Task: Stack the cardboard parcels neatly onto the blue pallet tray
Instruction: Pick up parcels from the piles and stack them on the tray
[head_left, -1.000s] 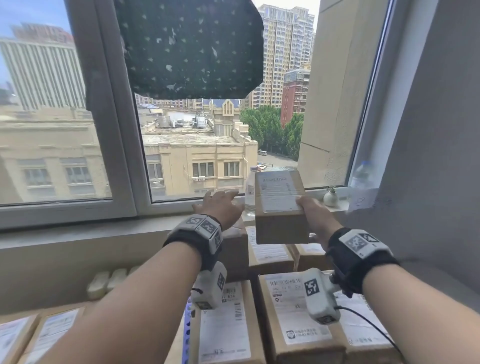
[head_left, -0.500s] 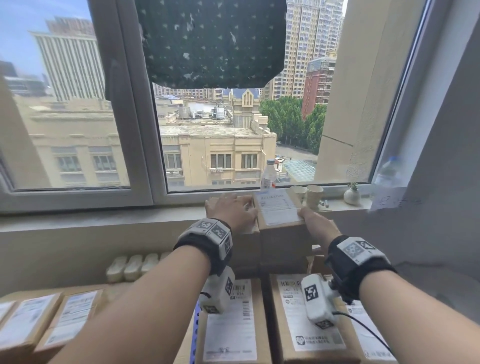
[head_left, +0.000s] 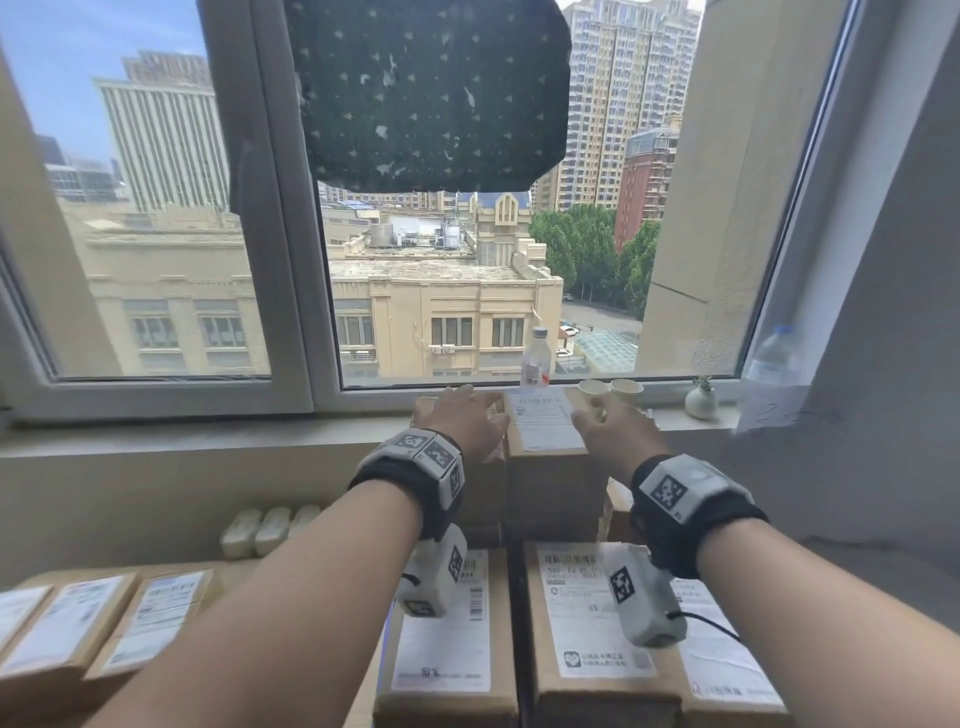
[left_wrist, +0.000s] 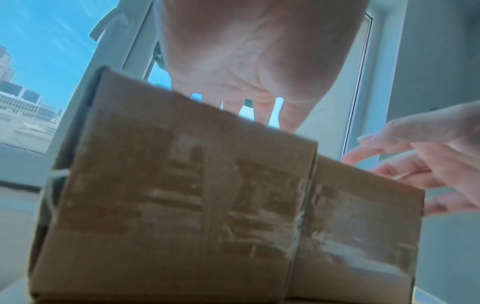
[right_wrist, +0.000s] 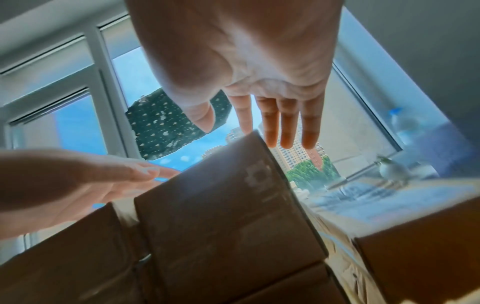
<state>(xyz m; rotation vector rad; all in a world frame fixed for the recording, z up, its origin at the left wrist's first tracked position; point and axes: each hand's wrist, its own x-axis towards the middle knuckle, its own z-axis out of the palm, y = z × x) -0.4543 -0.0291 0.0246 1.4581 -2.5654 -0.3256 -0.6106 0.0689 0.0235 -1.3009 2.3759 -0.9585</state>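
A cardboard parcel with a white label lies on top of the tall back stack, level with the windowsill. Beside it on the left sits a second top parcel. My left hand is spread flat over that left parcel with straight fingers. My right hand hovers at the labelled parcel's right edge, fingers straight and holding nothing. Lower parcels fill the front rows. A thin blue sliver of the pallet tray shows between boxes by my left forearm.
On the windowsill stand a clear bottle, two paper cups, a small white vase and a plastic bottle. More parcels lie at the lower left. A grey wall closes the right side.
The labelled parcel, held up in my right hand a second ago, came down onto the stack beside the left parcel. My right hand has let go of it.
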